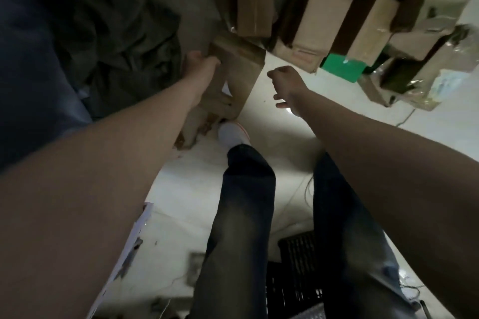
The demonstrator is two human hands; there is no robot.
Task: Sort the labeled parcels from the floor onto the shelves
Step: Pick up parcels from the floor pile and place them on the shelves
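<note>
A brown cardboard parcel (241,72) stands above the floor in the upper middle of the head view, with a bit of white label showing at its lower left. My left hand (201,65) grips the parcel's left side, fingers curled round its edge. Just to the right of the parcel, my right hand (285,83) hangs apart from it with fingers loosely curled and nothing in it. More cardboard parcels (311,21) are piled at the upper right. No shelf is plainly visible.
A dark heap of cloth or bags (103,33) fills the upper left. A green flat item (342,67) lies under the pile. My legs and a white shoe (232,134) stand on the pale floor. A black crate (298,267) sits by my feet.
</note>
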